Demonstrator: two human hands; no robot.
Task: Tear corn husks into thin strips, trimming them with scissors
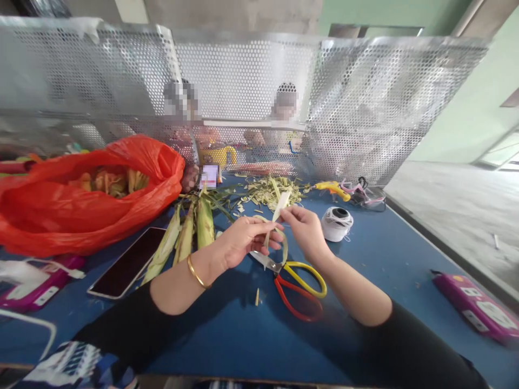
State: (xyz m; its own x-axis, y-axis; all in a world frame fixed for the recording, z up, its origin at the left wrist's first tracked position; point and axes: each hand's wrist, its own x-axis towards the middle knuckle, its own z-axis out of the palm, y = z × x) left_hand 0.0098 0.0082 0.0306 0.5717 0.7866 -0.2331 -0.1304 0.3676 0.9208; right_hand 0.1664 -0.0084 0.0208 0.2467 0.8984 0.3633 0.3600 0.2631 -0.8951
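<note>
Pale husk strips (pixel 281 204) are pinched between the fingers of my left hand (pixel 247 237) and my right hand (pixel 305 229), above the blue table (pixel 243 335). One strip curves down in a loop below the fingers. Under my hands lie scissors (pixel 298 281) with one yellow and one red handle, their blades pointing left and partly hidden. Green corn husks (pixel 205 222) lie beyond my left wrist. Farther back is a heap of shredded husk (pixel 267 190). A roll of white thread (pixel 337 223) stands right of my right hand.
An orange-red plastic bag (pixel 162 173) holding husks, a phone (pixel 127 265) and a purple power strip (pixel 48 283) are on the left. A yellow glue gun (pixel 332 189) lies back right, another purple power strip (pixel 474 305) at right. People sit behind the perforated metal screen (pixel 243 70).
</note>
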